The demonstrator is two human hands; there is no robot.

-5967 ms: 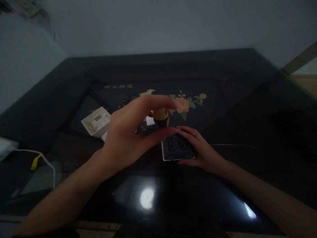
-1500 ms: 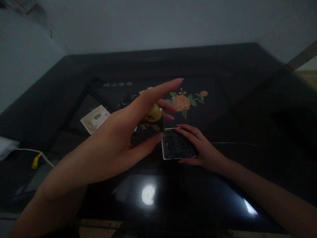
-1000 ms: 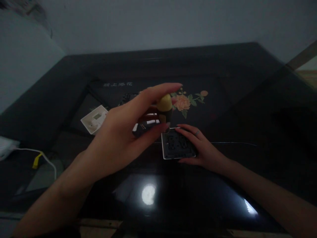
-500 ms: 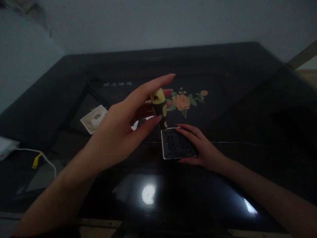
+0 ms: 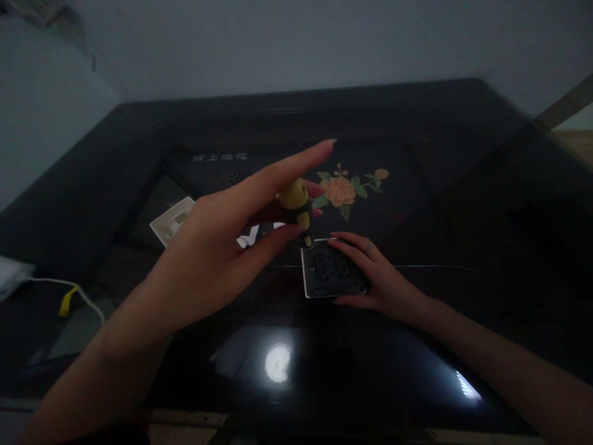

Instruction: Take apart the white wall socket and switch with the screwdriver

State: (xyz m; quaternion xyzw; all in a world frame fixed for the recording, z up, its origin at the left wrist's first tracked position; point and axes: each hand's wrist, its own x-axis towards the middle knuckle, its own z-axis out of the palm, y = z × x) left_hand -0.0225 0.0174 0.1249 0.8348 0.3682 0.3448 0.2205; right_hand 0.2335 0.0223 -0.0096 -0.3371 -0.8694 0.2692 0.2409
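My left hand (image 5: 231, 228) is closed around the yellow-and-black handle of a screwdriver (image 5: 303, 216), thumb on the near side and index finger stretched over the top. The handle stands nearly upright above the far left corner of a square socket panel (image 5: 331, 272); the tip is hidden. The panel lies with its black back up and a white rim showing. My right hand (image 5: 375, 272) grips the panel's right side, fingers on the far edge and thumb on the near edge. A ring is on one finger.
A white socket plate or box (image 5: 173, 219) lies partly behind my left hand. At the far left is a white device (image 5: 13, 275) with a white cable (image 5: 88, 303) and yellow tag (image 5: 68, 301). The glossy dark table (image 5: 440, 204) bears a printed flower and reflects a lamp.
My left hand has turned the screwdriver handle a little, and its top now leans slightly further left. My right hand and the panel stay where they were.
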